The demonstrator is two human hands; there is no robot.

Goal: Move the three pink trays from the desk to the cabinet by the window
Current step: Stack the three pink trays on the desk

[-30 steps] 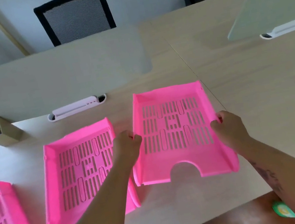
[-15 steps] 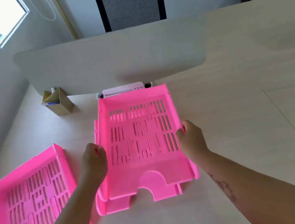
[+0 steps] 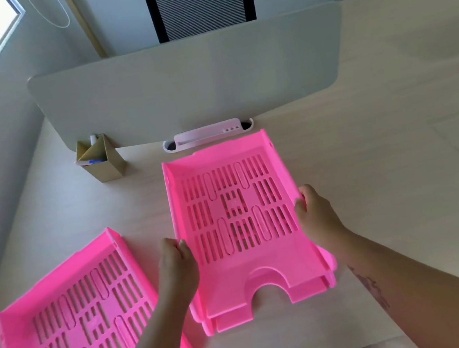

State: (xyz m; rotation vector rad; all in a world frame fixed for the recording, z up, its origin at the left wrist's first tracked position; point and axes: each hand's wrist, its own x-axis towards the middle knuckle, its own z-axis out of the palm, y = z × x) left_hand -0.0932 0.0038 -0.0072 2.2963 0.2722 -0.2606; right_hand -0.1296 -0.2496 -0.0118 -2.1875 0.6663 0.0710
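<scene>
Both hands grip the top tray (image 3: 238,212) by its side walls, left hand (image 3: 176,263) on the left wall, right hand (image 3: 318,213) on the right. It sits nested on a second tray (image 3: 233,322) on the desk (image 3: 388,161). A third tray (image 3: 78,317) lies just left.

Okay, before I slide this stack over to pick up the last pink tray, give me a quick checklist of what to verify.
1. Top tray nested in the lower tray: ok, front lips nearly aligned.
2. Left hand on the stack's left wall: ok.
3. Right hand on the right wall: ok.
4. Third tray on the desk, untouched: ok.
5. Gap between stack and third tray: not ok, the left forearm lies across it.
6. Fingers under the lower tray: cannot tell.
</scene>
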